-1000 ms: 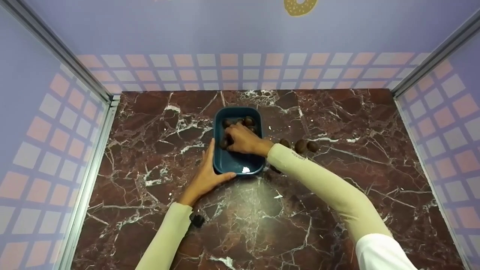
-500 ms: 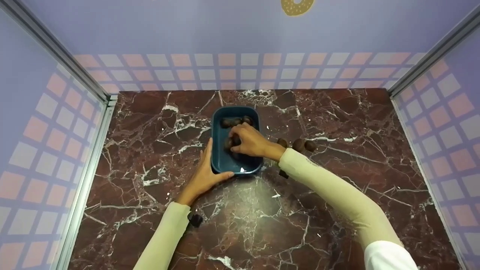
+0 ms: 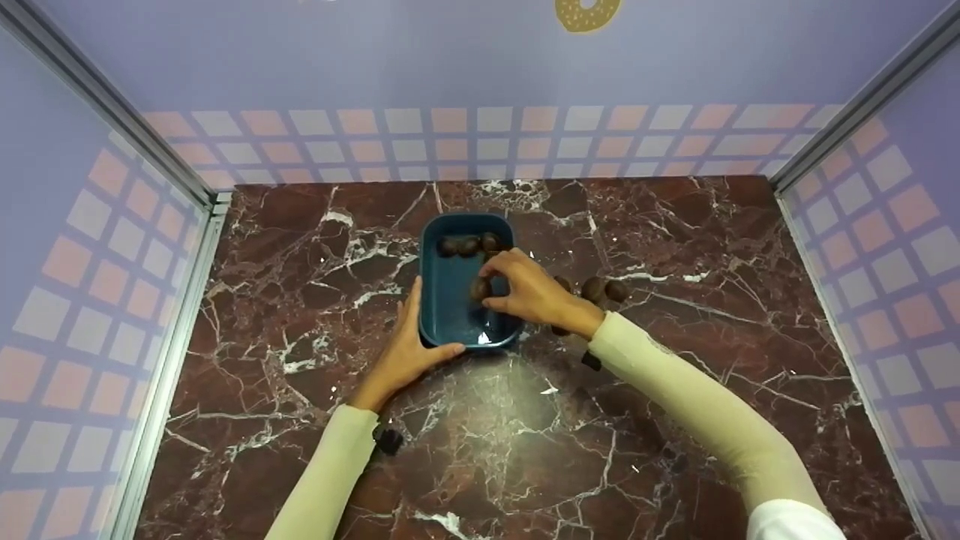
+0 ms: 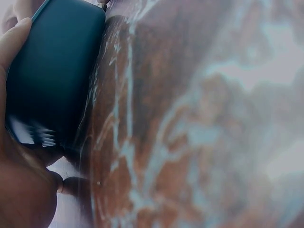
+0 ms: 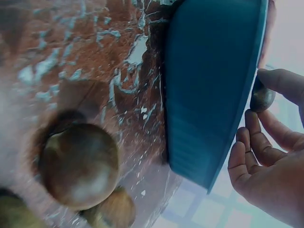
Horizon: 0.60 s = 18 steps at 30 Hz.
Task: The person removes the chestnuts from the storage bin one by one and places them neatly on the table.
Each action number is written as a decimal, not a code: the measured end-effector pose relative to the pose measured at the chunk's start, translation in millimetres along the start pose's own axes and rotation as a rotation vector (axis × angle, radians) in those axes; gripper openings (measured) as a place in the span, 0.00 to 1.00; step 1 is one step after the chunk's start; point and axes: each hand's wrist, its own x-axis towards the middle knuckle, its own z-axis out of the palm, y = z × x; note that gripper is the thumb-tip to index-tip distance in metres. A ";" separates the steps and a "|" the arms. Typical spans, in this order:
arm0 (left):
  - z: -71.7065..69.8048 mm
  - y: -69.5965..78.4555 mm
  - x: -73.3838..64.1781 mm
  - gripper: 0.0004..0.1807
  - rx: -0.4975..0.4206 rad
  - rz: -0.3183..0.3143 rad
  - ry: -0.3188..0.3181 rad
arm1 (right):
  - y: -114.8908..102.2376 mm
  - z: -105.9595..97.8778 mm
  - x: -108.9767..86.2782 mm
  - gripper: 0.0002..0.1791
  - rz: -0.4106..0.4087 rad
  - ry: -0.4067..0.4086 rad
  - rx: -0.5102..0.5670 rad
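A deep blue rectangular bin (image 3: 450, 300) sits on the marble-patterned table, seen from outside in both wrist views. My left hand (image 3: 401, 352) rests against its near left corner, straight fingers along the left side and thumb along the front edge. Between thumb and fingertips my right hand (image 3: 529, 289) pinches a brown chestnut (image 5: 262, 96) over the bin's right half, level with the rim in the right wrist view. Several other chestnuts (image 3: 469, 246) lie inside along the far end, some partly hidden by the right hand.
To the right of the bin, several chestnuts (image 3: 593, 289) lie on the tabletop (image 3: 675, 360), partly behind the right wrist. A close chestnut (image 5: 78, 166) looms large in the right wrist view. Lilac checkered walls (image 3: 480, 135) bound the table at the back and both sides.
My right hand has drawn back rightward and up from among the chestnuts in the bin, bringing one with it. The left hand keeps its place at the corner.
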 end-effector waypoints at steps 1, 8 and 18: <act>0.2 0.0 -0.2 0.77 0.000 -0.008 -0.001 | 0.8 -1.8 -2.8 0.22 -0.003 0.012 0.002; 0.8 0.0 -1.3 0.77 0.003 -0.030 -0.003 | 7.9 -13.0 -23.2 0.23 0.011 0.077 0.040; 1.1 1.8 -1.4 0.78 0.006 -0.027 0.003 | 22.3 -28.9 -56.3 0.22 0.056 0.175 0.072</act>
